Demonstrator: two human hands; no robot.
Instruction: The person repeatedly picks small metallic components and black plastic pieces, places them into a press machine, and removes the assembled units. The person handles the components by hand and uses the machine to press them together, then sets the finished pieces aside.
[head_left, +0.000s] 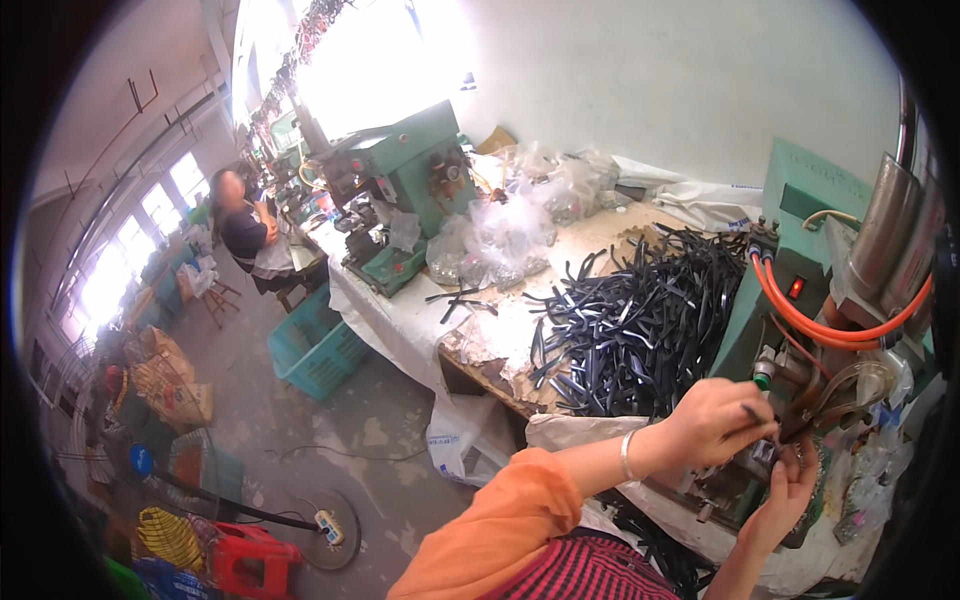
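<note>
Worn tabletop [512, 325] | glossy strips [640, 330] – tangled | left fingers [745, 438] – dark strip [749, 411]

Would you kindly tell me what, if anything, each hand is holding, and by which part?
The left hand seems to pinch a small dark piece, its gripped part hidden. What the right hand holds, if anything, cannot be told.

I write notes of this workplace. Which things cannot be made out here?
In the head view:
What the right hand holds, if anything: too small, partly covered by that hand.
Exact contents of plastic bags: veiled by cloudy plastic.
Outside the window: lost in glare.
Steel rod, top: cut off by picture edge.
</note>
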